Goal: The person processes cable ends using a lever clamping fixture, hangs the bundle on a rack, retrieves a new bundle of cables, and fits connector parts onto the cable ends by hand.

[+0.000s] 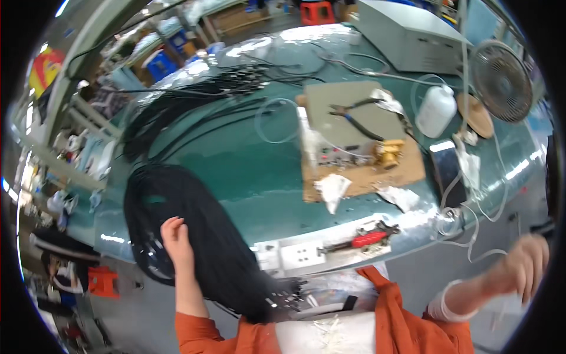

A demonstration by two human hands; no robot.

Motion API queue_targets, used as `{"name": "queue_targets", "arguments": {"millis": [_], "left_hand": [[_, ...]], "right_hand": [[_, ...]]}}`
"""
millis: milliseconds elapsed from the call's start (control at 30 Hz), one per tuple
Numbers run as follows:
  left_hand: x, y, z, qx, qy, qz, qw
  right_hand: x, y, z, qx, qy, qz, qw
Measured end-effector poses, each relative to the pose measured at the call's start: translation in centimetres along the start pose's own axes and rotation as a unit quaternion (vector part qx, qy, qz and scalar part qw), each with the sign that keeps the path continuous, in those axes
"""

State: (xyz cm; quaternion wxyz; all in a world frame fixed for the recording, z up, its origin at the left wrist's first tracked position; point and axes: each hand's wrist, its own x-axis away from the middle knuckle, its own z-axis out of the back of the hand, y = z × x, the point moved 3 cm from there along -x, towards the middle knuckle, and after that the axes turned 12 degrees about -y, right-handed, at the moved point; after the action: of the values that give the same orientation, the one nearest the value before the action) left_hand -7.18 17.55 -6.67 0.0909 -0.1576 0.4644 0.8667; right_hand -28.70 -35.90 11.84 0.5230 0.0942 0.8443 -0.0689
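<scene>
My left hand (178, 237) rests over a large looped bundle of black cables (206, 236) at the left front of the table. Its fingers point away from me, loosely extended, and grip none of the cables that I can see. The cable ends, with small bright tips (286, 295), hang over the front edge close to my body. Far out to the right, beyond the table edge, my right hand (519, 268) is raised and slightly blurred. Its fingers curl down in a loose fist; anything inside them is hidden.
On the green table (224, 171) stand a control box (348, 112) with pliers (359, 121) on top, a white bottle (436, 112), a phone (445, 168) and a fan (501, 79). A red-handled tool (368, 239) lies by a power strip (302, 255). More black cables (177, 109) lie behind.
</scene>
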Motion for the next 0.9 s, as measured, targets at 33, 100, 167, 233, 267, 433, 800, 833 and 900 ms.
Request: {"name": "queue_targets", "arguments": {"millis": [33,100,167,233,267,433,800,833,900], "left_hand": [[-0.2,0.3,-0.5,-0.018,0.0,0.009,1.0],[-0.5,0.2,-0.7,-0.046,-0.007,0.01,0.999],[0.6,-0.7,1.6,-0.055,0.007,0.004,0.998],[0.3,-1.8,1.6,-0.029,0.002,0.012,1.0],[-0.2,-1.7,0.9,-0.032,-0.007,0.006,0.999],[0.1,-1.3,0.8,-0.049,-0.005,-0.001,0.999],[0.1,-0.7,6.0,0.189,0.077,0.124,0.971],[-1.4,-1.6,6.5,0.275,0.089,0.137,0.948],[-4.9,-4.4,7.9,0.333,0.102,0.181,0.92]], "right_hand": [[-0.1,-1.0,1.3,0.063,0.065,0.039,0.995],[-0.4,-2.9,4.4,0.219,0.236,0.006,0.947],[0.1,-3.9,7.7,0.396,0.372,-0.109,0.832],[-0.4,-5.1,11.3,0.47,0.355,-0.243,0.771],[-0.2,-6.4,12.4,0.44,0.347,-0.283,0.779],[1.6,-5.6,17.3,0.507,0.47,-0.409,0.595],[1.0,2.2,9.7,0.498,0.195,-0.722,0.438],[0.7,4.3,9.7,0.533,0.149,-0.696,0.457],[-0.5,9.4,9.7,0.563,0.057,-0.667,0.485]]}}
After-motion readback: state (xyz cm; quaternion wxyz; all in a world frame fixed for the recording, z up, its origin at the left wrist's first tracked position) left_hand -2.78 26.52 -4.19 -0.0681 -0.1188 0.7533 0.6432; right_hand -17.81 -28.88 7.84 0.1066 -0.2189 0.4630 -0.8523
